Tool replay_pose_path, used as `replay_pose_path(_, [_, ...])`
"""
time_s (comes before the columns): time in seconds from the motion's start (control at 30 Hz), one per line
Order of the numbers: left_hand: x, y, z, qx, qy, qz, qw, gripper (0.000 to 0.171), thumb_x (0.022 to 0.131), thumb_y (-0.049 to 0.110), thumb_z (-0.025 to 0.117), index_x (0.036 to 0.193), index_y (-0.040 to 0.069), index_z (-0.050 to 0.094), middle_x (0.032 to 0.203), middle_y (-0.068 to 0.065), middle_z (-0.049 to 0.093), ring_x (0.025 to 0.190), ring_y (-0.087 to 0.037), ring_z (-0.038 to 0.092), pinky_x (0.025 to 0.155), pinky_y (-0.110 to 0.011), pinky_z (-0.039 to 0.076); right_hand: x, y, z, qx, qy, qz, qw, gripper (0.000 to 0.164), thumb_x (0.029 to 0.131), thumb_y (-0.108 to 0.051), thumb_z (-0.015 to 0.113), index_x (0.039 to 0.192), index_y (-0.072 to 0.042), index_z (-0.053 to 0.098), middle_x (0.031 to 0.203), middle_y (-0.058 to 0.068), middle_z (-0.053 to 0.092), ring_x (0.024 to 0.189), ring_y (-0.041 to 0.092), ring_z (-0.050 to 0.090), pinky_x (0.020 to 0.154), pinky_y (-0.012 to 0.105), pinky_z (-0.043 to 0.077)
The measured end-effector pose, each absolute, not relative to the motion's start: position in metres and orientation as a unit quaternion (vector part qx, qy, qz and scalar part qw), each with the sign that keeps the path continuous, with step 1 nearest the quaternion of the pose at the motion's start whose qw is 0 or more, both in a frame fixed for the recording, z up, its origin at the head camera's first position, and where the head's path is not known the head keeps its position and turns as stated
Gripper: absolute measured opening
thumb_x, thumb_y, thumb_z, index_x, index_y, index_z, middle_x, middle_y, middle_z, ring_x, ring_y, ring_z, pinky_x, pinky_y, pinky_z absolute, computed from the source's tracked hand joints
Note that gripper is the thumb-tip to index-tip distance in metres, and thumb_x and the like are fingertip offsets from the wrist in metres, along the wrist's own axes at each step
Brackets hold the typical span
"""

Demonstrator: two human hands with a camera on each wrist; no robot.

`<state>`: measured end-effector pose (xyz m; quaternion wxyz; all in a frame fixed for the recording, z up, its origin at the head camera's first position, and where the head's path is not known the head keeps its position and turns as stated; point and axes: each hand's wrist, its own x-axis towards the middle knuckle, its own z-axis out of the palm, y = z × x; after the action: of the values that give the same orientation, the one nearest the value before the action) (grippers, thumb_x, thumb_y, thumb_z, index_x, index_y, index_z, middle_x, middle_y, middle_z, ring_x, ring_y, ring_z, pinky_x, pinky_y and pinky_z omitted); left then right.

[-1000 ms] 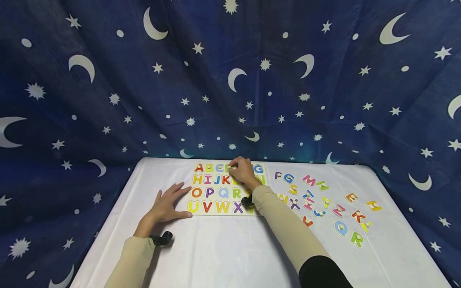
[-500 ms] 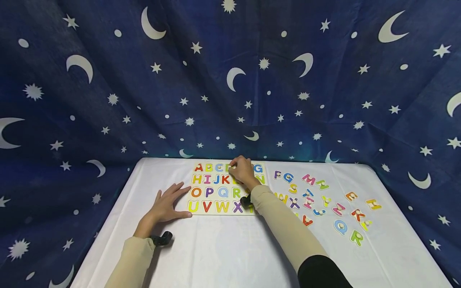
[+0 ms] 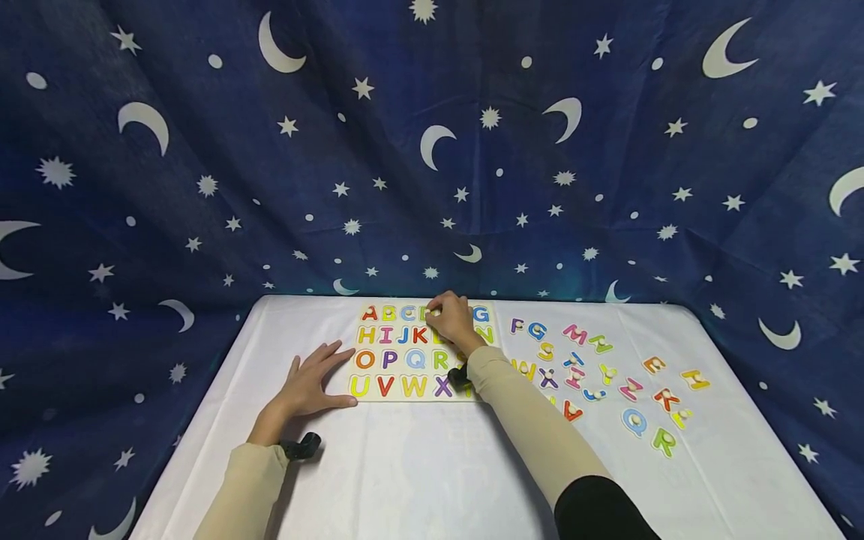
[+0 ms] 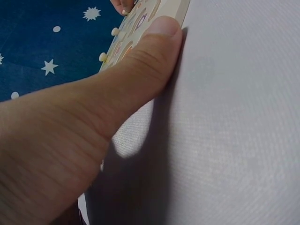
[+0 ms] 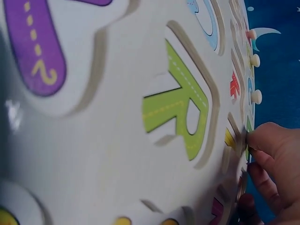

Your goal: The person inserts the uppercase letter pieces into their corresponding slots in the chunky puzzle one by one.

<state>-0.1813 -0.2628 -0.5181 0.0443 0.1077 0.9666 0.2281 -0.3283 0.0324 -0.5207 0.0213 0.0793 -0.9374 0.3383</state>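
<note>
A wooden alphabet puzzle board [image 3: 405,375] lies on the white table. My right hand [image 3: 454,321] is over its top row, thumb and fingertip pinching the green letter D piece [image 3: 423,313] at its slot; the fingers hide most of it. Left of it, the knobbed pieces A [image 3: 369,313], B [image 3: 388,313] and C [image 3: 408,313] sit in their slots. My left hand [image 3: 307,384] lies spread at the board's left side, with the thumb [image 4: 154,51] against the board's edge in the left wrist view. My right hand and sleeve cover part of the board's right side.
Loose knobbed letter pieces lie scattered right of the board, among them a purple F [image 3: 516,325], a blue G [image 3: 537,331], a light blue Q [image 3: 634,421] and a green R [image 3: 664,441]. A dark blue cloth [image 3: 432,187] with moons and stars hangs behind the table.
The head view has shifted slightly. Both hands keep their places on the board, the right one still at the D piece.
</note>
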Motion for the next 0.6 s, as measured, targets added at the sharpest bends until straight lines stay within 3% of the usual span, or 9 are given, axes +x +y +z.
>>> replay_pose_path(0.27, [-0.183, -0.263, -0.522, 0.108, 0.967, 0.227, 0.046, 0.101, 0.068, 0.060, 0.089, 0.153, 0.020, 0.050, 0.163, -0.019, 0.035, 0.152, -0.047, 0.023, 0.116, -0.078, 0.003, -0.325, 0.046, -0.506, 0.103, -0.935, 0.341, 0.006, 0.026, 0.094, -0.025, 0.074, 0.118, -0.016, 0.076, 0.121, 0.004, 0.066, 0.109, 0.027, 0.051, 0.099, 0.050, 0.037])
replay_pose_path(0.43, [-0.183, -0.263, -0.523, 0.106, 0.967, 0.228, 0.046, 0.102, 0.068, 0.060, 0.089, 0.154, 0.020, 0.049, 0.164, -0.019, 0.034, 0.152, -0.046, 0.022, 0.116, -0.078, 0.002, -0.320, 0.070, -0.489, 0.146, -0.929, 0.340, 0.024, 0.027, 0.096, -0.023, 0.073, 0.121, -0.013, 0.075, 0.123, 0.007, 0.067, 0.113, 0.030, 0.052, 0.099, 0.055, 0.039])
replay_pose_path(0.6, [-0.184, -0.262, -0.520, 0.111, 0.965, 0.235, 0.048, 0.102, 0.068, 0.059, 0.090, 0.153, 0.020, 0.049, 0.163, -0.020, 0.034, 0.152, -0.047, 0.022, 0.116, -0.078, 0.001, -0.316, 0.104, -0.473, 0.177, -0.923, 0.339, 0.040, 0.030, 0.096, -0.023, 0.074, 0.123, -0.010, 0.073, 0.122, 0.009, 0.068, 0.107, 0.030, 0.054, 0.097, 0.056, 0.040])
